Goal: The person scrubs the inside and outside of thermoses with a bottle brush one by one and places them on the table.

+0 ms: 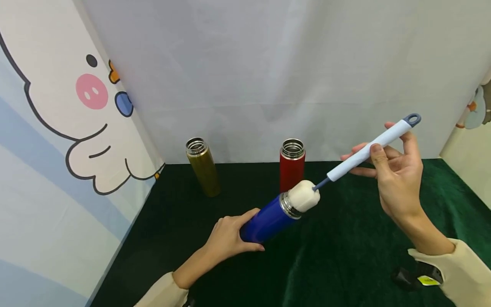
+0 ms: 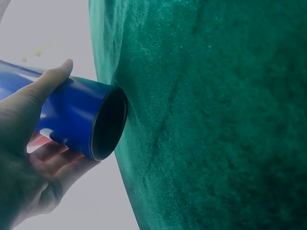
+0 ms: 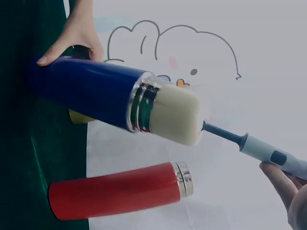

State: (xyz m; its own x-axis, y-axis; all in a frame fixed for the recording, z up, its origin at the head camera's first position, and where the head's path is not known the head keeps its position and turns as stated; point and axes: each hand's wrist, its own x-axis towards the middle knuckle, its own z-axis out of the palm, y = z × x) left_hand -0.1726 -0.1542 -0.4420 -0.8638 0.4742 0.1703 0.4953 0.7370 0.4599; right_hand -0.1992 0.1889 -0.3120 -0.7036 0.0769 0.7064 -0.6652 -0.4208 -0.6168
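My left hand (image 1: 229, 236) grips a blue bottle (image 1: 268, 221) near its base and holds it tilted, mouth up to the right. In the left wrist view, thumb and fingers wrap the blue bottle (image 2: 72, 112) beside its dark bottom. My right hand (image 1: 400, 175) pinches the pale blue handle of a bottle brush (image 1: 358, 157) between thumb and fingers. The brush's white sponge head (image 1: 304, 196) sits at the bottle's steel mouth, with most of it showing outside. From the right wrist view, the sponge head (image 3: 177, 115) meets the threaded neck.
A red bottle (image 1: 292, 166) stands uncapped behind the blue one. Further left is an olive-gold bottle (image 1: 204, 168), also uncapped. Dark green cloth (image 1: 345, 256) covers the table, and a pale curtain (image 1: 268, 76) hangs behind it. A cartoon-printed panel (image 1: 57, 170) rises on the left.
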